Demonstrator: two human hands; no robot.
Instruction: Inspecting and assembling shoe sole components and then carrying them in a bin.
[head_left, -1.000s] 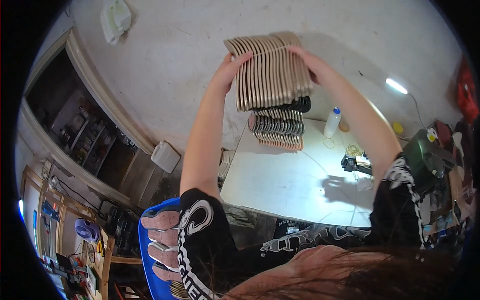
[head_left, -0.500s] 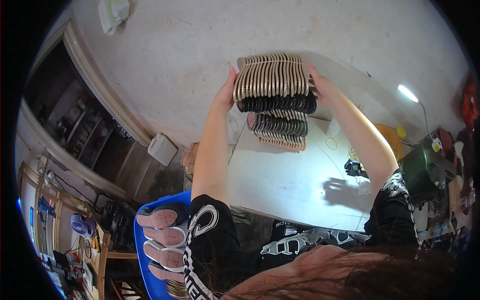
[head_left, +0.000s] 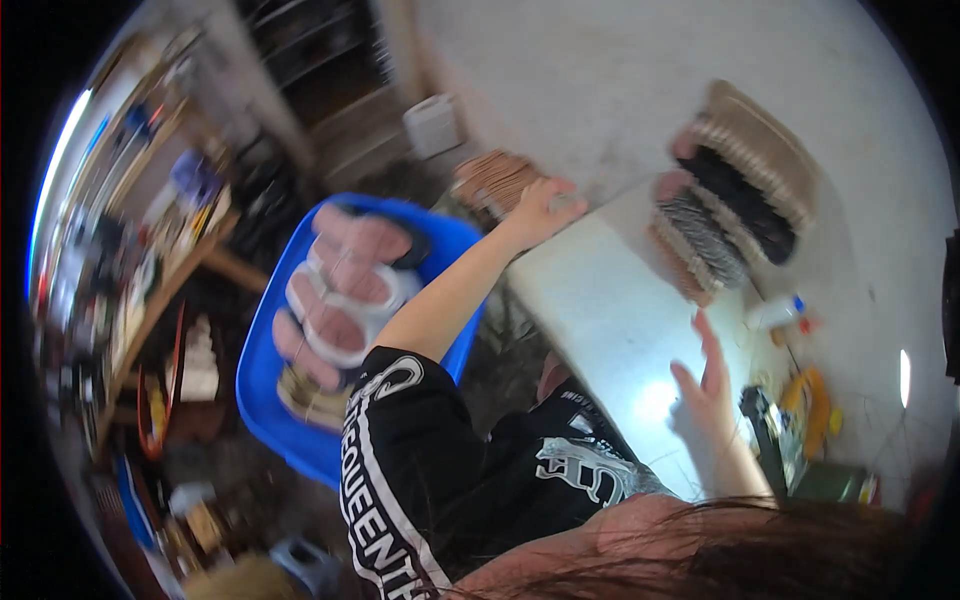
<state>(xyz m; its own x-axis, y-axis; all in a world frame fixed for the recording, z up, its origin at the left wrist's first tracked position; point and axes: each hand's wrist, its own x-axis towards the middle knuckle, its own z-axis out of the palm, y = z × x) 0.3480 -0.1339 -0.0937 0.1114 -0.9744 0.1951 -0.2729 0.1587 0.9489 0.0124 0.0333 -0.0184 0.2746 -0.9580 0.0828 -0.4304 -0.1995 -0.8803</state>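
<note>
My left hand is over the far left corner of the white table, fingers stretched out and holding nothing. Right beside it, low behind the table edge, sits a bundle of peach-brown shoe soles. My right hand hovers above the table's right part, thumb and fingers spread, also bare. Beyond it, stacked against the wall, stand rows of shoe soles: a tall beige row at the back, a black row before it, then a grey row and a peach row. Motion blurs them all.
A blue tub stands left of the table, holding pink-bottomed soles and beige ones. A white jug is by the doorway. Cluttered wooden shelves line the left. A white bottle and yellow item sit at the right.
Both hands have let go of the beige row of soles, which stays at the wall. My left hand moved left and my right hand came nearer. The view has swung left.
</note>
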